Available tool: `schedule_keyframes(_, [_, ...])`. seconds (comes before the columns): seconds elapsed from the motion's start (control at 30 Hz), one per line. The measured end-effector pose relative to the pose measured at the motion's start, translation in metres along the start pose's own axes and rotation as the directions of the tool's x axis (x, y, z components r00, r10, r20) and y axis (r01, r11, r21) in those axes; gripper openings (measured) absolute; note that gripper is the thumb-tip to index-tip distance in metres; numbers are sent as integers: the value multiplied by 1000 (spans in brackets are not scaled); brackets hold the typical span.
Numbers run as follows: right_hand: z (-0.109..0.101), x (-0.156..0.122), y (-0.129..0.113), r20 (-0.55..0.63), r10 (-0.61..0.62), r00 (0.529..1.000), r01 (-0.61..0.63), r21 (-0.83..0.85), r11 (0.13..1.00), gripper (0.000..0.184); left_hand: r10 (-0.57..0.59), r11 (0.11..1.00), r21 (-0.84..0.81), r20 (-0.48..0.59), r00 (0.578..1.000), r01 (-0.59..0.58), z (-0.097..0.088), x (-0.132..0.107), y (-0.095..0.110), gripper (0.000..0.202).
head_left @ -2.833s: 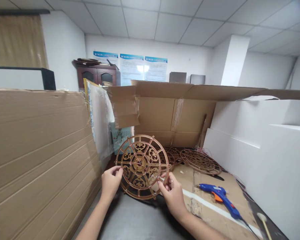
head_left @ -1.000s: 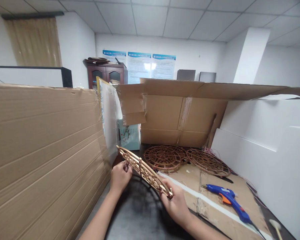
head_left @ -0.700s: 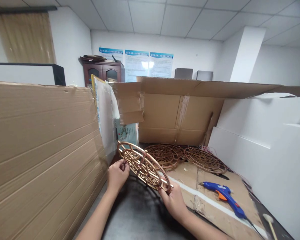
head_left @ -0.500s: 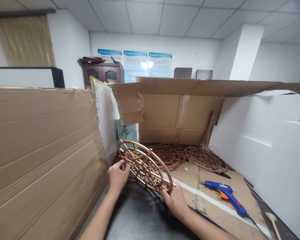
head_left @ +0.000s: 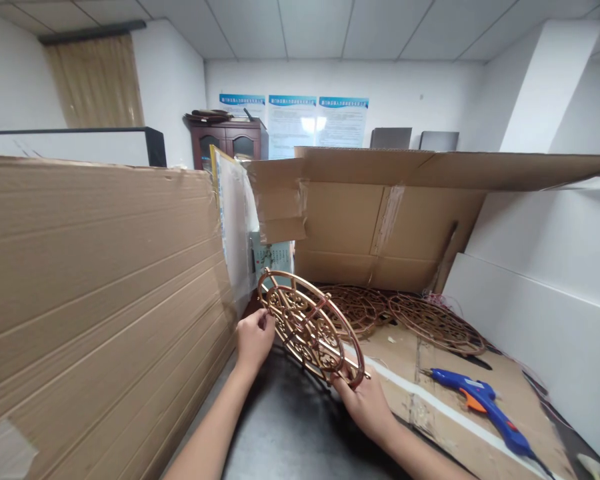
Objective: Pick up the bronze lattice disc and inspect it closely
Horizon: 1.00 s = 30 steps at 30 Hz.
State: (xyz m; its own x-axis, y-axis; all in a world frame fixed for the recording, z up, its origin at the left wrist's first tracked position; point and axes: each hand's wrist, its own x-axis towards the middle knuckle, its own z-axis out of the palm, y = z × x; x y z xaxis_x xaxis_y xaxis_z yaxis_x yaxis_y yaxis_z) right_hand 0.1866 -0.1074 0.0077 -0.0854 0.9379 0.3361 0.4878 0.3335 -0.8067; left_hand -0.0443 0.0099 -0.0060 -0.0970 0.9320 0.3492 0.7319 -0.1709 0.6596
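A round copper-coloured openwork metal panel [head_left: 300, 323], with scroll patterns inside double rings, is held tilted above the dark table. My right hand [head_left: 367, 403] is closed round its lower right rim, thumb in front. At the panel's left edge, my left hand [head_left: 255, 340] has its fingers pinched together against or just beside the rim. What lies between those fingertips is hidden. Two similar round panels lie behind, one partly covered by the held panel [head_left: 357, 310] and another farther right [head_left: 437, 323].
A blue glue gun [head_left: 485, 400] with an orange trigger lies on a flat cardboard sheet [head_left: 460, 360] at the right. A tall cardboard wall [head_left: 100, 287] bounds the left side. A raised cardboard piece [head_left: 340, 220] stands behind, and white boards [head_left: 535, 287] stand on the right.
The camera view has turned slightly left, so everything appears shifted right. My right hand keeps its hold on the panel; my left hand stays pinched at its left edge.
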Motion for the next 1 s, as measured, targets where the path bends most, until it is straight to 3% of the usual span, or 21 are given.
schedule_keyframes(1.0, [-2,0,-3,0,-32,999,32,-8,999,24,31,1000,2,-7,999,-31,-3,-1,4,36])
